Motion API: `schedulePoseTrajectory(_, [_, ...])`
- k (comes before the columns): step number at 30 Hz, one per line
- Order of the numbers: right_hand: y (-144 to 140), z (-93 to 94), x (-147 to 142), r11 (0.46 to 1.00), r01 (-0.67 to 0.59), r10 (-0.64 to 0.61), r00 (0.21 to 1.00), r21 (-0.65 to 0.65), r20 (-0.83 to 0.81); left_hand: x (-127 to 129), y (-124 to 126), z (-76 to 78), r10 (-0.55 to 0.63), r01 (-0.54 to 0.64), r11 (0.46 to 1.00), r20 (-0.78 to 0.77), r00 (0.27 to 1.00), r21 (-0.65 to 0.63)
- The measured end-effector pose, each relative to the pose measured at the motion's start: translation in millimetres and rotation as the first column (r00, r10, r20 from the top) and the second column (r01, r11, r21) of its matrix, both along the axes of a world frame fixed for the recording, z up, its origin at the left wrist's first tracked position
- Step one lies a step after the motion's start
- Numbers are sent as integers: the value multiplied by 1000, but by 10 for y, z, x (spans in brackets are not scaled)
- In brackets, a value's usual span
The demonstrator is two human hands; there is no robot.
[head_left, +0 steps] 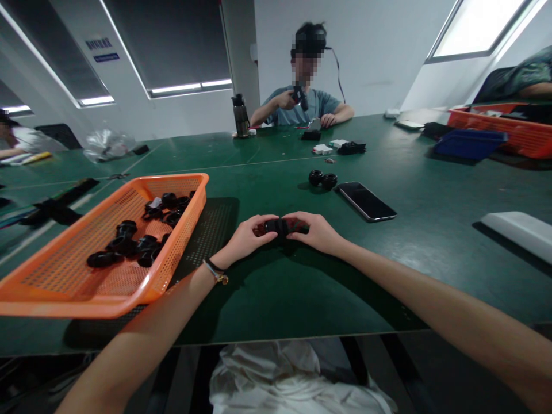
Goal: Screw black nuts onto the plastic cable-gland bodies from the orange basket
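Between my two hands, just above the green table (276, 299), is a black rounded plastic part (276, 226). My left hand (249, 237) is closed on its left side, thumb in front and fingers behind. From the other side my right hand (317, 231) grips it with thumb and curled fingers. Much of the part is hidden by the fingers, so its exact kind does not show. Beyond my hands lies a pair of glossy black round parts (322, 179). To the left, an orange perforated basket (199, 198) holds several similar black parts (125, 238).
A phone (366, 201) lies right of the round parts. A white object (520, 230) is at the right edge. Across the table sits a person (302, 103) holding a dark tool, near a bottle (240, 117). Blue (468, 144) and orange bins (517, 135) stand far right.
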State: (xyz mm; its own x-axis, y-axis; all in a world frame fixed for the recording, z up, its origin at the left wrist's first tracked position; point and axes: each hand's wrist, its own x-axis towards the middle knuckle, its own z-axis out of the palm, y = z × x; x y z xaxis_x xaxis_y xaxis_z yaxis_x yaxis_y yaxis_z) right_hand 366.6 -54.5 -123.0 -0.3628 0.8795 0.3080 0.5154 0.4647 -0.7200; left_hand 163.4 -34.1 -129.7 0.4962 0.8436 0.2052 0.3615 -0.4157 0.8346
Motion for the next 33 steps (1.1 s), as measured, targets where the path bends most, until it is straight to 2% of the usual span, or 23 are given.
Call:
schedulePoseTrajectory(18, [15, -34, 6, 999, -8, 7, 1000, -31, -30, 3, -7, -1, 14, -13, 1000, -36, 999, 26])
schedulePoseTrajectory(33, [-3, 12, -5, 997, -11, 10, 1000, -76, -14, -2, -11, 15, 15, -12, 998, -65, 998, 57])
